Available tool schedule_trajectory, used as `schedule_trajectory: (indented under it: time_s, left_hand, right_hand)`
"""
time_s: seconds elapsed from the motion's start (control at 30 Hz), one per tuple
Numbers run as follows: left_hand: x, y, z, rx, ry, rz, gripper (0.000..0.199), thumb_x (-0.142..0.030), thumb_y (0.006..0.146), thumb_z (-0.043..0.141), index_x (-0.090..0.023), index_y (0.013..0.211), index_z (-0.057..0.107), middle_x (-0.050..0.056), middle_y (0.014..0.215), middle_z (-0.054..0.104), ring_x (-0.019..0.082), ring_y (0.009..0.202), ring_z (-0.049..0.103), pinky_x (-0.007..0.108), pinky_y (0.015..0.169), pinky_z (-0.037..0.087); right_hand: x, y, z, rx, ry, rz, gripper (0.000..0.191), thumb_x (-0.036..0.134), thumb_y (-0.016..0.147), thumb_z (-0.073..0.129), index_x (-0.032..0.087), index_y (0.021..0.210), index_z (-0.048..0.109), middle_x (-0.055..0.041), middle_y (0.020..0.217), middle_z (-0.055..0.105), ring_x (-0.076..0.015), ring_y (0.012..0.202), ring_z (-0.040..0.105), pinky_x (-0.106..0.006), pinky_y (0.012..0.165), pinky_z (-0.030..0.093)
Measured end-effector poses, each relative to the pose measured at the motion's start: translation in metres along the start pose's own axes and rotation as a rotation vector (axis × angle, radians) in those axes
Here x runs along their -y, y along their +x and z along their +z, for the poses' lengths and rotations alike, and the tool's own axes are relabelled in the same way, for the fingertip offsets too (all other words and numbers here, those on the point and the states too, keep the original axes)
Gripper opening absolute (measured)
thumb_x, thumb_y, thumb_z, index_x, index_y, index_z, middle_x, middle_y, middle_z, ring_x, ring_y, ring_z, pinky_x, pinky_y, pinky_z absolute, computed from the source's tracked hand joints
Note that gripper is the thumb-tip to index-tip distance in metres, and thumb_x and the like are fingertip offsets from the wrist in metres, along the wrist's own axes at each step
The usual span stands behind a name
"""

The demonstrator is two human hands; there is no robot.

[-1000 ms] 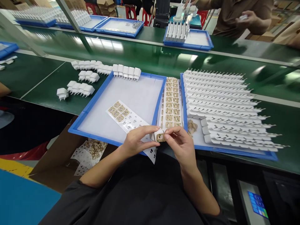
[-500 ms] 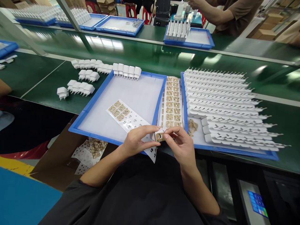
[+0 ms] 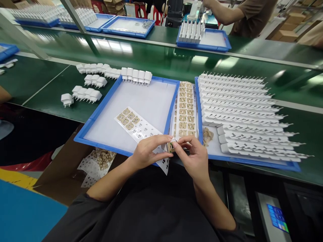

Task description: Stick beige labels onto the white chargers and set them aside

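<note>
A white plug charger with a tan sticker on its port face is held in front of my body. My left hand grips it between thumb and fingers from the left. On the other side, my right hand has its thumb pressed on the stickered face and its fingers curled at the charger's edge. Beneath my left hand, a sticker sheet with several tan stickers left at its far end lies across the left blue tray. More sheets of tan stickers are stacked between the two trays.
The right blue tray holds rows of white chargers, pins up, beside a crumpled tan scrap. Loose chargers stand left on the green bench. A carton below contains waste sheets. Across the bench a person works.
My right thumb has shifted slightly left and up over the charger's face, covering more of the sticker. My left hand keeps its hold almost unmoved.
</note>
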State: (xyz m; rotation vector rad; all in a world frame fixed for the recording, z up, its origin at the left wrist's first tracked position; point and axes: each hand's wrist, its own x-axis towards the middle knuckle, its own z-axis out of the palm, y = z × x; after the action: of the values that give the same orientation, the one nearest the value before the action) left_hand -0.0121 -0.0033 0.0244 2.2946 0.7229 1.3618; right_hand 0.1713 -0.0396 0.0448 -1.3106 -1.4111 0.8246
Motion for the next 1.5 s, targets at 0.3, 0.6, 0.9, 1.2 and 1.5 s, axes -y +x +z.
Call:
schedule_trajectory:
  time_s: [0.3, 0.6, 0.9, 1.2, 1.5]
  left_hand:
    - [-0.001, -0.001, 0.003, -0.130, -0.069, 0.061, 0.059, -0.021, 0.076, 0.087, -0.017, 0.129, 0.061, 0.013, 0.113, 0.077, 0.025, 0.110, 0.074, 0.037, 0.095, 0.064]
    - [0.001, -0.002, 0.015, -0.126, -0.028, 0.156, 0.059, -0.012, 0.080, 0.083, -0.017, 0.132, 0.056, 0.015, 0.125, 0.072, 0.024, 0.121, 0.069, 0.040, 0.101, 0.062]
    - [0.001, -0.001, 0.015, -0.129, 0.023, 0.199, 0.061, -0.012, 0.080, 0.083, -0.018, 0.134, 0.055, 0.014, 0.125, 0.073, 0.025, 0.119, 0.070, 0.043, 0.101, 0.062]
    - [0.001, -0.003, 0.007, -0.104, -0.134, 0.111, 0.066, -0.015, 0.080, 0.083, -0.021, 0.139, 0.054, 0.016, 0.125, 0.073, 0.026, 0.120, 0.070, 0.039, 0.100, 0.063]
    - [-0.002, -0.007, 0.004, -0.079, -0.092, -0.008, 0.058, -0.026, 0.081, 0.083, -0.019, 0.133, 0.060, 0.015, 0.121, 0.075, 0.025, 0.109, 0.075, 0.035, 0.097, 0.064]
  right_hand:
    - [-0.011, 0.004, -0.005, -0.151, -0.019, -0.004, 0.013, 0.031, 0.092, 0.066, 0.025, 0.102, 0.063, -0.0013, 0.091, 0.062, -0.0157, 0.083, 0.063, -0.028, 0.069, 0.058]
    - [-0.010, -0.003, 0.014, 0.078, 0.527, 0.085, 0.010, 0.025, 0.091, 0.067, 0.028, 0.101, 0.066, -0.0039, 0.118, 0.066, -0.0193, 0.113, 0.065, -0.033, 0.092, 0.057]
    - [-0.011, -0.002, 0.018, 0.009, 0.576, 0.060, 0.002, 0.024, 0.090, 0.067, 0.026, 0.091, 0.068, -0.0043, 0.112, 0.070, -0.0208, 0.112, 0.067, -0.041, 0.099, 0.056]
    - [-0.013, 0.002, -0.004, 0.192, 0.420, 0.032, 0.017, 0.024, 0.094, 0.064, 0.028, 0.110, 0.069, -0.0051, 0.120, 0.071, -0.0222, 0.121, 0.065, -0.043, 0.107, 0.051]
    - [-0.010, -0.004, -0.012, 0.062, -0.132, -0.460, 0.006, 0.023, 0.091, 0.064, 0.028, 0.092, 0.068, -0.0054, 0.099, 0.069, -0.0235, 0.095, 0.067, -0.044, 0.087, 0.055]
